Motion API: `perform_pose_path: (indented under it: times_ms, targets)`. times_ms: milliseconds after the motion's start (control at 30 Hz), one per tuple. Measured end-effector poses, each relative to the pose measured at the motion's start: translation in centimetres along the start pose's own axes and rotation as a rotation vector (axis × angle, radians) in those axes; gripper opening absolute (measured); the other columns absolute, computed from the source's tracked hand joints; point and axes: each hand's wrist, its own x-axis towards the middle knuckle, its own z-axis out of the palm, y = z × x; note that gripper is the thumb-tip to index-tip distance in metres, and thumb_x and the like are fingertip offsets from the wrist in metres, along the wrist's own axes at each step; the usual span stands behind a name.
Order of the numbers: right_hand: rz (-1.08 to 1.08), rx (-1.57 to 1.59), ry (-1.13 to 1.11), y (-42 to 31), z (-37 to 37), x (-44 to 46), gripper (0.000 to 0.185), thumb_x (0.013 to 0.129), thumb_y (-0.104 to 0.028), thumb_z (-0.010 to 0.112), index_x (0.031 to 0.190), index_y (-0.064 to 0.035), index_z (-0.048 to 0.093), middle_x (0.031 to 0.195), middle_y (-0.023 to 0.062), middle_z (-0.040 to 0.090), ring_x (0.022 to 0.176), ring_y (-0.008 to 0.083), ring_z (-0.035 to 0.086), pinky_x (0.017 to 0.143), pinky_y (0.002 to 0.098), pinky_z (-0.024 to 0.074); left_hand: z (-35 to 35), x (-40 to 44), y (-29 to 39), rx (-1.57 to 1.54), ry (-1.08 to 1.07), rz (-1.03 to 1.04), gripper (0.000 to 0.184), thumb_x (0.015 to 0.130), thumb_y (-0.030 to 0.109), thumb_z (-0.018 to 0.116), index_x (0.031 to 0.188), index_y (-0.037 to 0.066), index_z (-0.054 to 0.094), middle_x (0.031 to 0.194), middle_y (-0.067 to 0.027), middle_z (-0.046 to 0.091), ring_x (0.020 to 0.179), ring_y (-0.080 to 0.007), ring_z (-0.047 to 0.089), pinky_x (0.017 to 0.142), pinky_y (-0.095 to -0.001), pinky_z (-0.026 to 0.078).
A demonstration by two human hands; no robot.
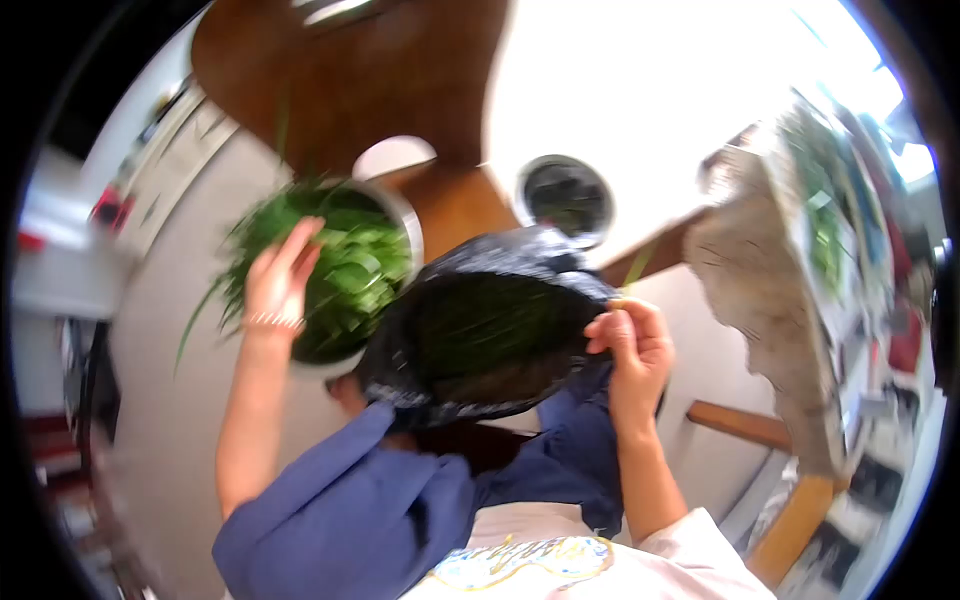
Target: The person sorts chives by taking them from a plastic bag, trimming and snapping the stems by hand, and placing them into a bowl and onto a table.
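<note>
My left hand (283, 275), with a beaded bracelet on its wrist, reaches over the left side of a round bowl (412, 225). Its fingers are extended and apart against long leafy greens (355, 265), which fill the bowl and hang over its rim. A black plastic bag (500, 258) gapes wide at my lap, with dim green stalks (490, 325) inside. At the bag's right edge my right hand (635, 345) is closed in a pinch. A thin yellow-green stalk (636, 268) sticks up from its fingertips; whether they also grip the bag is unclear.
Beyond the bag stands another round container (566, 195) with dark contents. A brown wooden surface (350, 85) lies ahead. To the right is a table with a ragged pale cover (745, 270) and greens on top. Wooden legs (740, 425) show below it.
</note>
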Motion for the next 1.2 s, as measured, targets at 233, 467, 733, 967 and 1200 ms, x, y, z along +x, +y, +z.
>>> perform_pose_path:
  times_ms: [233, 467, 733, 967, 1200]
  targets:
    - [-0.536, -0.587, 0.425, -5.3, -8.0, 4.4, 0.011, 0.077, -0.002, 0.059, 0.088, -0.0021, 0.057, 0.079, 0.0054, 0.056, 0.054, 0.0101, 0.053, 0.053, 0.0223, 0.0418, -3.4, -0.1, -1.9, 0.311, -0.034, -0.458, 0.048, 0.082, 0.036, 0.058, 0.117, 0.005, 0.046, 0.109, -0.0058, 0.057, 0.087, -0.0122, 0.057, 0.069, -0.0231, 0.043]
    - [-0.514, -1.245, 0.833, -14.0, -19.8, 10.9, 0.018, 0.078, -0.016, 0.058, 0.093, -0.0075, 0.063, 0.073, 0.0061, 0.057, 0.063, 0.0125, 0.053, 0.060, 0.0269, 0.0436, 1.6, -2.9, 1.6, 0.523, -0.175, -0.024, 0.022, 0.087, 0.022, 0.053, 0.102, 0.006, 0.055, 0.079, 0.0028, 0.056, 0.059, -0.0012, 0.046, 0.050, -0.0140, 0.034]
    - [-0.784, -1.136, 0.677, -9.1, -12.7, 6.5, 0.020, 0.075, 0.000, 0.055, 0.095, -0.0056, 0.058, 0.081, 0.0083, 0.053, 0.072, 0.0161, 0.053, 0.066, 0.0270, 0.0430, 9.1, -8.6, 0.8, 0.614, -0.594, -0.076, 0.021, 0.087, 0.011, 0.048, 0.077, -0.004, 0.059, 0.069, -0.0049, 0.058, 0.056, -0.0078, 0.055, 0.051, -0.0195, 0.042]
    - [-0.390, -0.822, -0.618, 7.0, 0.2, 0.5, 0.009, 0.075, -0.007, 0.057, 0.083, -0.0036, 0.059, 0.082, 0.0113, 0.059, 0.080, 0.0272, 0.056, 0.066, 0.0342, 0.0476, 8.9, -10.0, -6.5, 1.223, -1.014, 0.310, 0.025, 0.081, 0.011, 0.052, 0.104, 0.004, 0.055, 0.083, -0.0132, 0.061, 0.082, -0.0269, 0.058, 0.077, -0.0360, 0.045]
    - [-0.328, -1.361, -0.630, 15.5, -0.8, 5.3, 0.021, 0.067, 0.000, 0.051, 0.087, -0.0020, 0.056, 0.089, 0.0174, 0.055, 0.085, 0.0294, 0.056, 0.068, 0.0380, 0.0477, 7.4, -8.5, -7.3, 1.309, -0.936, 0.435, 0.040, 0.077, 0.022, 0.061, 0.109, 0.001, 0.050, 0.113, -0.0162, 0.049, 0.107, -0.0311, 0.046, 0.091, -0.0376, 0.039]
